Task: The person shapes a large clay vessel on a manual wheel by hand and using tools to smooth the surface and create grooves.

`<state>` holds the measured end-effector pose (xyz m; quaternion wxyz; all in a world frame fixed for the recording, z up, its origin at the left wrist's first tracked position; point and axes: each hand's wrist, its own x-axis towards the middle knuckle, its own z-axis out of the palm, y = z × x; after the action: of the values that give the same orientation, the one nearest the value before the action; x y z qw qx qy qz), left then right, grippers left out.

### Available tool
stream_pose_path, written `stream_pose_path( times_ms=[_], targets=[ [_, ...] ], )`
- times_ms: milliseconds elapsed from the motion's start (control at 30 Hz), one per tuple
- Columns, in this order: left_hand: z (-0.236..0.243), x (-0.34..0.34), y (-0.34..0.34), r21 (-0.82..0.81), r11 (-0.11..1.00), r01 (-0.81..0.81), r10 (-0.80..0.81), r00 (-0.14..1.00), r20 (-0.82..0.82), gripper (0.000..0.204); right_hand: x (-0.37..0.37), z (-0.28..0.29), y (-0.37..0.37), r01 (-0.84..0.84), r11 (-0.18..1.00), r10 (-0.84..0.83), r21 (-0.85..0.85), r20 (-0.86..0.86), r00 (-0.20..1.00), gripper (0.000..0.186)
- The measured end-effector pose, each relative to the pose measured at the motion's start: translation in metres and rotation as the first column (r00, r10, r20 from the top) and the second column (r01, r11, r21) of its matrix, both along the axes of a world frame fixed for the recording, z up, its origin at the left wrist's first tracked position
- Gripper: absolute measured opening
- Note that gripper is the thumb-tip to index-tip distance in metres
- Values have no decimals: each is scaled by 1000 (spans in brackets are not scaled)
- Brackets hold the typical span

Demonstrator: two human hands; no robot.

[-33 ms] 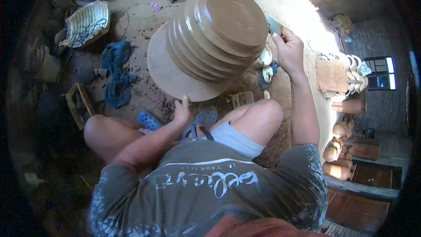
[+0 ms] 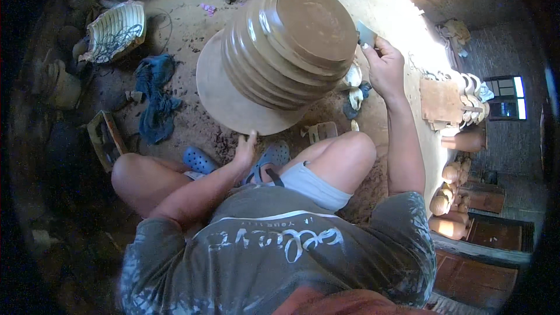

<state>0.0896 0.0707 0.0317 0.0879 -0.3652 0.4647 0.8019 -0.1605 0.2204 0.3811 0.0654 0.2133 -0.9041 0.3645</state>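
The left hand rests with spread fingers against the near edge of a round wheel, touching its rim from below; it grips nothing, the palm simply laid on. On the wheel, just above that hand, stands a large ribbed clay pot, wet brown, its flat top tilted toward the camera.

The right hand is raised at the pot's right side, fingers closed round a small flat scraper whose edge sits at or just beside the pot's upper rim; whether it touches the clay cannot be told. Below and left of this hand lie a few pale scraps on the earth floor.

Just below the left hand are two blue sandals, one on either side of the wrist, between the person's bent knees. Left of it, well apart, a blue rag lies crumpled on the floor, with a small wooden frame further left. Up and left of the rag sits a broken pale basket.

Far to the right of the right hand, past a sunlit strip of ground, clay jars stand in a cluster, and a square slab lies nearer the hand's level.
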Motion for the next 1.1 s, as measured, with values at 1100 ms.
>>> stream_pose_path(
  times_ms=[1100],
  targets=[
    [-54, -19, -29, -332, 934, -132, 135, 991, -16, 104, 10, 11, -16, -55, 996, 61, 75, -81, 995, 26]
  ],
)
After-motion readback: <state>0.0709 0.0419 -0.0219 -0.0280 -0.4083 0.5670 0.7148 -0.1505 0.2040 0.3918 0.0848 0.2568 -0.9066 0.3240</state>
